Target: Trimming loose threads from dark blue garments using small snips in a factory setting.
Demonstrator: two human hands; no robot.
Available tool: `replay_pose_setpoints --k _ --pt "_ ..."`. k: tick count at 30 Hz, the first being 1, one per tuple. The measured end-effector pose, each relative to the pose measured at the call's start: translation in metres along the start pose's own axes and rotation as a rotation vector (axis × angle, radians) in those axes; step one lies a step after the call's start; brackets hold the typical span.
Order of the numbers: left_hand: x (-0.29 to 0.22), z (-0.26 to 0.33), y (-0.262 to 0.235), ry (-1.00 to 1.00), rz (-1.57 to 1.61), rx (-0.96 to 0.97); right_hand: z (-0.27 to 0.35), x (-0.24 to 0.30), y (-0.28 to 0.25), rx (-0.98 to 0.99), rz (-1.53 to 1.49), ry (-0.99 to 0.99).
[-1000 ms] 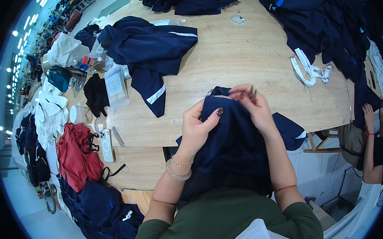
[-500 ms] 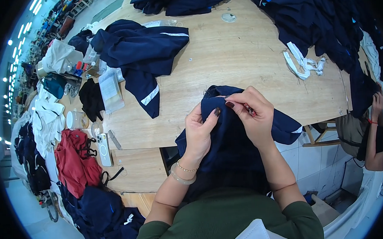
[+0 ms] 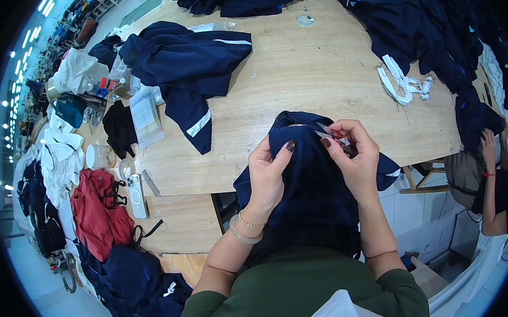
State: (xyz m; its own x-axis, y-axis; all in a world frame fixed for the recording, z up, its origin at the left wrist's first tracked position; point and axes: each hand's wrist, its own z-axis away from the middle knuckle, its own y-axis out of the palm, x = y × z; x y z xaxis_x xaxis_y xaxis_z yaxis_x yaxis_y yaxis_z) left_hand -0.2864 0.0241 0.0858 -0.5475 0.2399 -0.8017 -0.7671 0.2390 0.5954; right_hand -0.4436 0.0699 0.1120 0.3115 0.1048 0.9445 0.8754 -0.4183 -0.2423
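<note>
A dark navy garment (image 3: pixel 310 190) hangs from the wooden table's (image 3: pixel 296 81) near edge into my lap. My left hand (image 3: pixel 269 172) pinches a fold of it, thumb on top. My right hand (image 3: pixel 354 159) holds a small red-handled thread snipper (image 3: pixel 332 134), its metal tips pointing left at the fold's upper edge. Both hands sit close together over the cloth.
Another navy jacket with white stripes (image 3: pixel 189 67) lies spread on the table. Piles of navy clothes (image 3: pixel 425 29) fill the far right. White fabric strips (image 3: pixel 402 82), a phone (image 3: pixel 135 193), a red garment (image 3: pixel 102 212) and another person's arm (image 3: pixel 490 163) are around.
The garment and both hands have shifted slightly toward me. The snipper's metal tips now show at my right fingers, which earlier only pinched the cloth edge.
</note>
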Motion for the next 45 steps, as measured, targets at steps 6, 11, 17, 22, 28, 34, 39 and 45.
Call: replay_pose_setpoints --k 6,11,17,22,28,34,39,45 --pt "-0.001 0.0 0.004 -0.006 -0.019 0.02 0.001 0.002 0.006 -0.067 0.067 -0.114" --pt "-0.001 0.003 0.005 0.011 -0.003 0.022 0.0 0.003 0.011 -0.055 0.027 -0.156" --pt "0.001 0.005 0.003 0.007 -0.012 0.034 0.0 0.006 0.012 -0.043 0.033 -0.178" --pt "-0.001 0.005 0.004 -0.005 -0.009 0.031 0.001 0.004 0.012 -0.037 0.041 -0.197" --pt "-0.002 0.005 0.002 -0.003 -0.053 0.038 0.001 0.002 0.015 -0.107 -0.213 -0.023" --pt "-0.018 -0.012 -0.009 0.111 -0.387 0.208 -0.017 0.004 -0.004 0.104 -0.197 0.192" --pt "-0.02 -0.014 -0.008 0.226 -0.678 0.231 -0.016 0.013 0.009 0.209 -0.204 0.115" --pt "-0.02 -0.014 -0.012 0.252 -0.718 0.254 -0.026 -0.001 0.01 -0.043 -0.351 0.051"
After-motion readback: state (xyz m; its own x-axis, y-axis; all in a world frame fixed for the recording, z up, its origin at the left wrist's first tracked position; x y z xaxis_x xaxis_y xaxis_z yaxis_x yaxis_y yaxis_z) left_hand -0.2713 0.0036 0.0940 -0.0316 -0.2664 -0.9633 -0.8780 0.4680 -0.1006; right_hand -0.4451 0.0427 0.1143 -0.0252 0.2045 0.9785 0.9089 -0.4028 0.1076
